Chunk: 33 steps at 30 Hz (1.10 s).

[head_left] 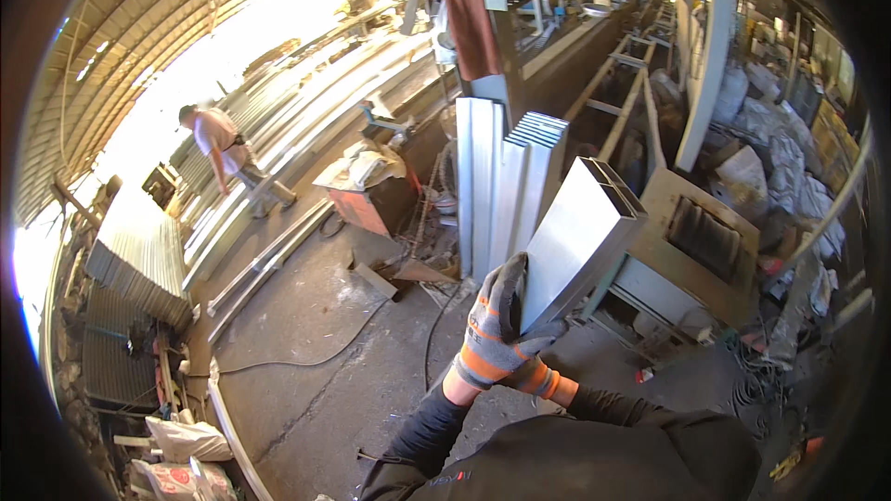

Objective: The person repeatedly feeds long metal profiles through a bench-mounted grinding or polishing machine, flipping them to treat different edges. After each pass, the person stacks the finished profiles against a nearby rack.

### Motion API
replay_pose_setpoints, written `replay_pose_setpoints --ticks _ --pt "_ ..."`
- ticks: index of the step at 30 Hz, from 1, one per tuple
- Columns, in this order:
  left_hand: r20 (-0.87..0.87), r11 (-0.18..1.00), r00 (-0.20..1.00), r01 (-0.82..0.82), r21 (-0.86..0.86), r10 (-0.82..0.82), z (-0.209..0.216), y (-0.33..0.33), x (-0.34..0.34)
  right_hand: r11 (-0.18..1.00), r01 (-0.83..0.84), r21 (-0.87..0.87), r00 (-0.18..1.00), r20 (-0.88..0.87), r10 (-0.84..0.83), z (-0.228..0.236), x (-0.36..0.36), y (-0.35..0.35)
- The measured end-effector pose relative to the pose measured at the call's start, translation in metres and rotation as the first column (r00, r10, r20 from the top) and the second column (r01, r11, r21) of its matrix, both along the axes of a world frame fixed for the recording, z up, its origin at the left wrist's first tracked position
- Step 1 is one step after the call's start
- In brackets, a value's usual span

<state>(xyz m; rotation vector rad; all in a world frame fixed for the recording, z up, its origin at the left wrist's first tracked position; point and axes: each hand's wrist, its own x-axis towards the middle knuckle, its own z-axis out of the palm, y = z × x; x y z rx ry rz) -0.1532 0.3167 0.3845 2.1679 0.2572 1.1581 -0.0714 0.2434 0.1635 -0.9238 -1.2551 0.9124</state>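
Both my hands wear grey work gloves with orange bands. My left hand is closed around the near lower side of a long silver piece of rectangular metal tubing. The tubing is tilted, and its far upper end shows a divided, hollow opening. Beneath its lower end my right hand supports it; most of that hand's fingers are hidden behind the left hand. Just beyond the held tubing, upright silver metal profiles and a bundle of profiles with slotted ends stand together.
A wooden-topped stand is at right, near heaped sacks. An orange box stands beyond the profiles. Cables cross the floor. Long metal bars lie at left, where another person bends over. Stacked sheets stand far left.
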Motion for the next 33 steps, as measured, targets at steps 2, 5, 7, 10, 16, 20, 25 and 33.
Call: replay_pose_setpoints --ticks 2,5,7,10,16,20,25,33 --pt "0.034 1.000 0.999 -0.025 0.019 0.024 0.003 -0.031 -0.002 0.957 0.206 0.206 0.858 0.432 -0.278 -0.008 0.003 -0.035" --pt "0.091 0.963 0.982 0.179 -0.202 -0.163 0.000 -0.062 0.015 0.930 0.281 0.235 0.730 0.577 -0.367 -0.022 0.025 -0.085" --pt "0.122 0.953 0.973 0.218 -0.210 -0.195 0.000 -0.080 0.025 0.921 0.306 0.240 0.708 0.590 -0.389 -0.024 0.045 -0.110" --pt "0.153 0.979 0.984 0.113 -0.171 -0.087 0.012 -0.102 0.051 0.912 0.292 0.288 0.670 0.619 -0.410 -0.024 0.082 -0.129" --pt "0.035 0.988 0.996 0.083 -0.127 -0.079 -0.019 -0.127 0.066 0.821 0.303 0.483 0.468 0.675 -0.570 -0.049 0.175 -0.146" --pt "-0.022 0.783 0.973 0.172 -0.597 -0.231 -0.141 -0.168 -0.012 0.695 0.254 0.673 0.262 0.644 -0.719 -0.069 0.243 -0.166" --pt "-0.776 0.794 0.631 -0.461 -0.397 -0.021 -0.264 -0.284 -0.125 0.648 0.406 0.644 0.166 0.645 -0.746 -0.074 0.315 -0.154" --pt "-0.619 0.662 0.774 -0.393 -0.638 -0.137 -0.347 -0.284 -0.147 0.807 0.560 0.187 0.592 0.590 -0.548 -0.014 0.341 -0.106"
